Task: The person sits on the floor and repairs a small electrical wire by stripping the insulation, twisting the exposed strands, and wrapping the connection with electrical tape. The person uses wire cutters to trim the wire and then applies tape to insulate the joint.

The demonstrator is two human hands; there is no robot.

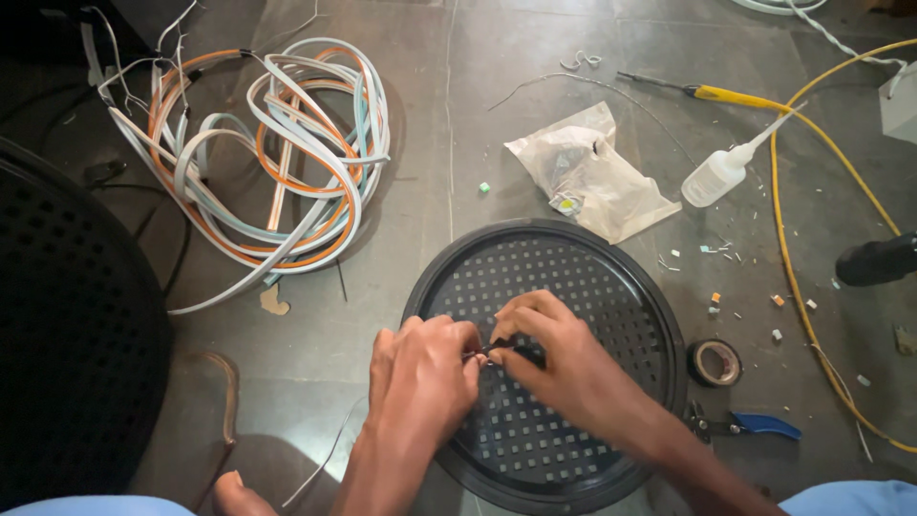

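From the head view, looking straight down, both hands meet over a round black perforated panel (573, 277) that lies flat on the grey tiled floor (420, 191). The left hand (420, 377) has its fingertips pressed together on the end of a thin wire (480, 356), and the right hand (564, 358) pinches the same spot from the 3 o'clock side, so the two pinches touch near the panel's middle (the wire ends themselves are too small to read clearly). A pale strand (330, 459) trails off towards 7 o'clock from under the left wrist. The step in hand looks like joining or twisting fine wire ends together; the next move would call for a steady pinch with one hand while the other turns, with the joint kept above the grille so nothing slips through its holes. Around the panel: a coil of grey and orange flat cable (277, 153) at 10 o'clock, a crumpled plastic bag (592, 177) at 12, a squeeze bottle (721, 172) at 1 o'clock, a roll of tape (714, 363) just beside the rim at 3, blue-handled pliers (755, 425) at 4, and a yellow cable (793, 277) curving beyond them.
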